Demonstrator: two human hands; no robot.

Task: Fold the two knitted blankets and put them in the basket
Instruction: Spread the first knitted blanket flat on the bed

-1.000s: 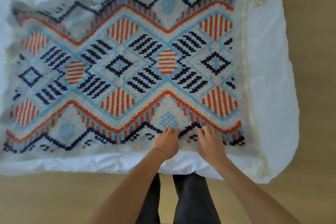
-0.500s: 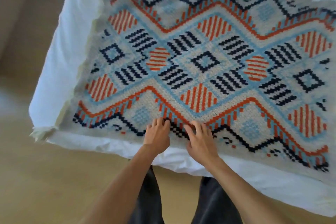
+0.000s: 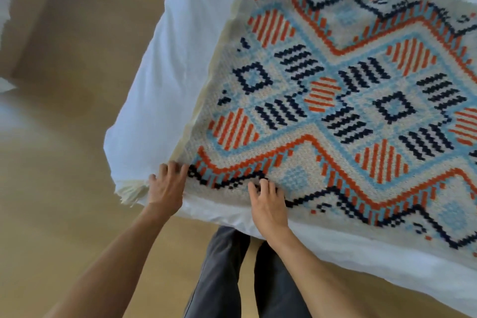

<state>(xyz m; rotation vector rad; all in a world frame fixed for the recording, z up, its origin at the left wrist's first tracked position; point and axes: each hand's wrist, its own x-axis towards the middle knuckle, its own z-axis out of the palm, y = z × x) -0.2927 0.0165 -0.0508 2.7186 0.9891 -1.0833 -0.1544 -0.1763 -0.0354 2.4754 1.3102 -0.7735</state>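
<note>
"One blanket only shows — the cream knitted blanket [image 3: 335, 111] with orange, navy and light-blue diamonds, spread flat on the white bed cover [image 3: 160, 85]. No basket and no second blanket are in sight."

"And the hands?"

"The left hand [image 3: 166, 186] sits at the near left corner, just beside the cream yarn tassel [image 3: 131, 192], with its fingers bent over the edge. Whether it has pinched the knit I cannot tell. The right hand [image 3: 268, 204] lies further right on the near edge, fingers loosely bent, tips on the wool, nothing gathered."

"What might spoil the fold?"

"Lifting that corner with one hand alone, I'd judge — the loose knit would stretch and drag askew, so the edges wouldn't meet. The tassel hangs off the bed's corner and could get tucked inside the fold. The smooth cover may also slide along with the blanket."
</note>
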